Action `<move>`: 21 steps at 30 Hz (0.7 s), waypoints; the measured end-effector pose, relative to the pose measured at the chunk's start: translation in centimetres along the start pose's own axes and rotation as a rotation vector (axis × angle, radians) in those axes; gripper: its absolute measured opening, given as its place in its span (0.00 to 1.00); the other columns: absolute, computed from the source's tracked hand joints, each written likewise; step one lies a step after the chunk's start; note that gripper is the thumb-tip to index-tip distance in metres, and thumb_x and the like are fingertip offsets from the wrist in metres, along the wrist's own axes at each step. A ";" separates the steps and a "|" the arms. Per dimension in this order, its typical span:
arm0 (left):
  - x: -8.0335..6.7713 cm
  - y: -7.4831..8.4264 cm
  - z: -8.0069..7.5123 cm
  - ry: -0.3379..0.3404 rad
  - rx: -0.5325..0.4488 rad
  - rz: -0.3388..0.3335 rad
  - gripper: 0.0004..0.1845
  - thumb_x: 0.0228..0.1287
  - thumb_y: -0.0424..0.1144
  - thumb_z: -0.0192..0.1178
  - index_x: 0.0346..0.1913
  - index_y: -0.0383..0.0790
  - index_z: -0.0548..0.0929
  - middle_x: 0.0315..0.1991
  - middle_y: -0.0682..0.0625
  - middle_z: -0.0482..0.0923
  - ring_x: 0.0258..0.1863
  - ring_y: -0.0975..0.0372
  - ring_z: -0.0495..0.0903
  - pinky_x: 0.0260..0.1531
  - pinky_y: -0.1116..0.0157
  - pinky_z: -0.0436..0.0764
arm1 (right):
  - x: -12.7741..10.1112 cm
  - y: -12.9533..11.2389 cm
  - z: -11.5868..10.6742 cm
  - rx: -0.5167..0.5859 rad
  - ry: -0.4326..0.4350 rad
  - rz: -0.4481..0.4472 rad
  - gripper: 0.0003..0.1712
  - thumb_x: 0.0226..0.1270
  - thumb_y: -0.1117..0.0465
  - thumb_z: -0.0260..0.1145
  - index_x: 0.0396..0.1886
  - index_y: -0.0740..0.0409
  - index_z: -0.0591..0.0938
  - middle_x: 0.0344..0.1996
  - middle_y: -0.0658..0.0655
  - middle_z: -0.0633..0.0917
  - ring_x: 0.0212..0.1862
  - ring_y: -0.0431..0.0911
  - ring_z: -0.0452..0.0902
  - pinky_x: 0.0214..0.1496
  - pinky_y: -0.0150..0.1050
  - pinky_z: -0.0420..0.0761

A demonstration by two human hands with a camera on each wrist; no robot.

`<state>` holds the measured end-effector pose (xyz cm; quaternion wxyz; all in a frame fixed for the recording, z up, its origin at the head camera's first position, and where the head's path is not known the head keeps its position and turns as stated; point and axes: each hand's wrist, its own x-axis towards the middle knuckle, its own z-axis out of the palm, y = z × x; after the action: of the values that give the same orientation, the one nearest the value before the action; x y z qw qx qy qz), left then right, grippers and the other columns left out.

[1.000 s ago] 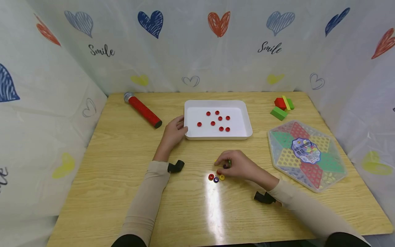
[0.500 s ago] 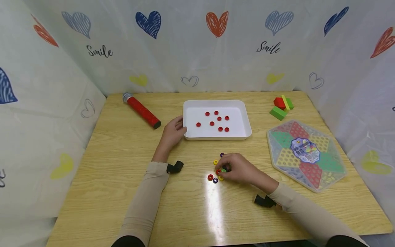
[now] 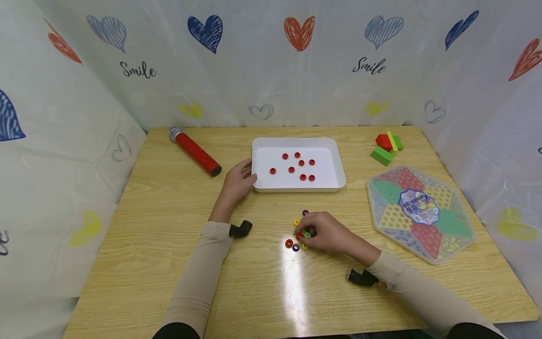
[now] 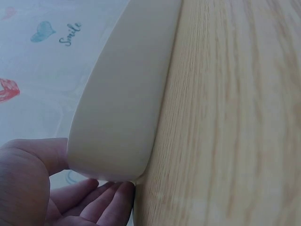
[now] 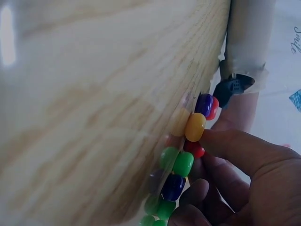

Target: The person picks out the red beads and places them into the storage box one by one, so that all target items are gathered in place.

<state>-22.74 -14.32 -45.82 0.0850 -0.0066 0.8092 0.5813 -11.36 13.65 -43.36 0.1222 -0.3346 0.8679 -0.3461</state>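
Note:
My left hand (image 3: 238,182) holds the near left corner of a white tray (image 3: 264,184). In the left wrist view its thumb is at the rim and the fingers (image 4: 110,205) lie against the lower end. Several red beads (image 3: 291,170) lie spread in the tray. My right hand (image 3: 325,231) is low over a group of loose beads, thumb and fingers around a red bead (image 5: 194,148). Beside the thumb is a yellow bead (image 5: 195,127); green (image 5: 183,163) and dark blue (image 5: 173,187) beads lie near the fingertips. The palm hides part of the group.
A red microphone (image 3: 197,153) lies at the back left. Coloured blocks (image 3: 383,155) sit at the back right. A hexagonal Chinese checkers box (image 3: 421,213) lies right of the right hand. Patterned sheeting (image 3: 262,84) stands around the table (image 3: 169,245).
My right hand has lowered its fingers around the red bead; purple, yellow and green beads now show near it. The left hand and tray have stayed in place.

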 end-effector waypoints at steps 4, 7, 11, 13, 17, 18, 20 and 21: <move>0.0 0.0 0.0 0.000 -0.001 -0.001 0.34 0.68 0.37 0.57 0.77 0.42 0.65 0.73 0.42 0.69 0.71 0.54 0.72 0.68 0.57 0.76 | 0.0 -0.1 0.0 0.003 -0.006 0.018 0.08 0.57 0.68 0.75 0.37 0.54 0.91 0.31 0.46 0.88 0.29 0.36 0.72 0.56 0.38 0.83; 0.0 -0.1 0.0 -0.002 -0.004 -0.002 0.34 0.68 0.37 0.57 0.77 0.42 0.65 0.73 0.43 0.69 0.71 0.54 0.72 0.68 0.57 0.76 | -0.1 -0.2 0.0 0.002 -0.013 0.029 0.08 0.57 0.67 0.75 0.37 0.53 0.91 0.31 0.46 0.87 0.29 0.37 0.72 0.40 0.32 0.80; 0.1 -0.1 0.0 -0.001 -0.008 -0.004 0.33 0.69 0.37 0.58 0.77 0.43 0.66 0.73 0.43 0.69 0.71 0.55 0.72 0.68 0.57 0.76 | 0.0 -0.3 -0.2 -0.007 -0.020 0.038 0.09 0.58 0.66 0.75 0.38 0.52 0.92 0.30 0.44 0.86 0.29 0.37 0.73 0.50 0.35 0.82; 0.1 -0.1 0.1 0.000 -0.008 -0.007 0.33 0.69 0.37 0.58 0.76 0.43 0.66 0.73 0.43 0.70 0.71 0.54 0.73 0.68 0.57 0.76 | 0.0 -0.3 -0.4 -0.001 -0.022 0.038 0.08 0.58 0.66 0.75 0.37 0.51 0.92 0.29 0.43 0.85 0.29 0.37 0.73 0.48 0.35 0.83; 0.0 -0.1 0.1 -0.001 -0.002 -0.019 0.33 0.69 0.37 0.58 0.76 0.44 0.66 0.73 0.43 0.69 0.71 0.55 0.72 0.68 0.57 0.75 | 0.4 -0.6 -1.0 0.041 -0.026 0.043 0.08 0.58 0.66 0.74 0.37 0.51 0.91 0.31 0.45 0.86 0.30 0.40 0.75 0.35 0.31 0.79; 0.0 -0.1 0.1 0.000 -0.001 -0.020 0.33 0.69 0.37 0.58 0.76 0.44 0.66 0.73 0.43 0.69 0.71 0.55 0.72 0.68 0.57 0.75 | 0.5 -0.7 -1.3 0.054 -0.028 0.045 0.08 0.59 0.66 0.74 0.37 0.51 0.91 0.33 0.45 0.87 0.31 0.40 0.76 0.33 0.31 0.79; 0.0 0.0 0.1 0.003 0.002 -0.020 0.33 0.69 0.37 0.58 0.77 0.44 0.66 0.73 0.43 0.69 0.72 0.54 0.72 0.68 0.57 0.75 | 1.0 -1.0 -1.8 0.073 -0.033 0.049 0.07 0.60 0.66 0.74 0.38 0.52 0.91 0.35 0.46 0.88 0.31 0.41 0.77 0.33 0.31 0.80; 0.0 0.0 0.1 0.005 0.003 -0.018 0.33 0.69 0.37 0.58 0.77 0.44 0.66 0.73 0.43 0.69 0.71 0.54 0.72 0.68 0.57 0.75 | 1.2 -1.1 -2.1 0.081 -0.034 0.049 0.07 0.60 0.65 0.74 0.38 0.53 0.91 0.36 0.46 0.88 0.31 0.42 0.77 0.33 0.32 0.80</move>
<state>-22.68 -14.25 -45.86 0.0884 -0.0153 0.8102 0.5792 -12.66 13.34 -41.10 0.1590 -0.3141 0.8589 -0.3720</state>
